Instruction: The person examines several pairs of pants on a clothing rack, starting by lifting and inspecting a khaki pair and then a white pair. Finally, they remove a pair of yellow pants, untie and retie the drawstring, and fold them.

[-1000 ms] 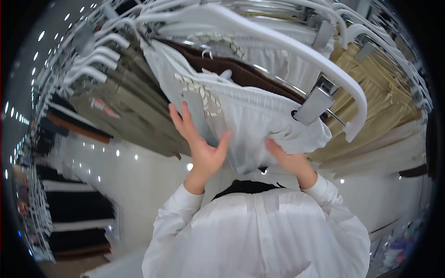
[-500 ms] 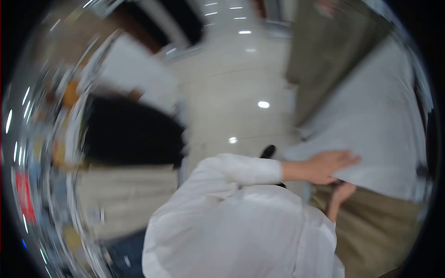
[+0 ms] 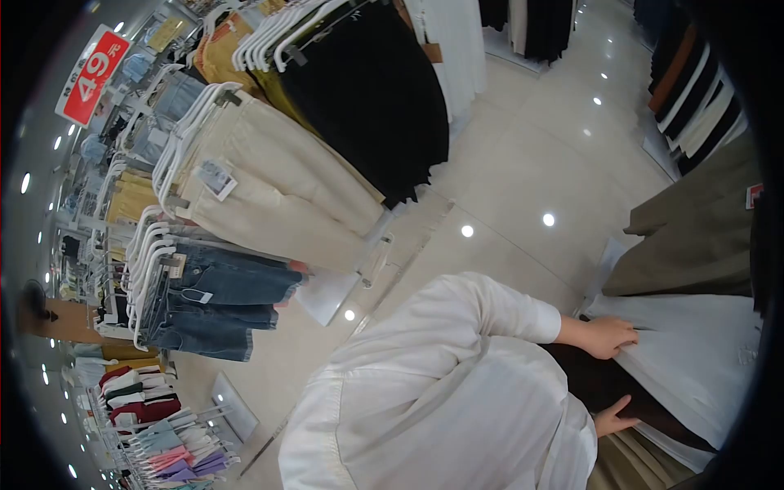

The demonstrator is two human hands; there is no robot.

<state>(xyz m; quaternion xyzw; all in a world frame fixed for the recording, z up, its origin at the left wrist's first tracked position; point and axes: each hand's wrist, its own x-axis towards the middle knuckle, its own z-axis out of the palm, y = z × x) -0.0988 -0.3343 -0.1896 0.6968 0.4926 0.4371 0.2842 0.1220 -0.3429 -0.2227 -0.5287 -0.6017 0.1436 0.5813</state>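
On the right, my left hand (image 3: 608, 336) pinches the edge of a white garment (image 3: 694, 347), fingers closed. Below it, my right hand (image 3: 616, 418) has its thumb and fingers spread, near the lower part of a dark brown garment (image 3: 629, 384). This dark garment hangs between the white one and a khaki garment (image 3: 629, 465) at the bottom. Above the white garment hangs an olive-brown garment (image 3: 694, 233). My white sleeves partly cover the view of the dark garment.
On the left, racks hold cream trousers (image 3: 282, 188), black garments (image 3: 367, 106) and denim shorts (image 3: 220, 286) on white hangers. A red price sign (image 3: 91, 75) stands upper left. Glossy floor tiles (image 3: 506, 180) run between the racks. More clothes (image 3: 702, 98) hang upper right.
The view has turned, and the left racks now show sharply. My left hand has closed on the white garment's edge, exposing the dark brown garment. My hands are farther apart.
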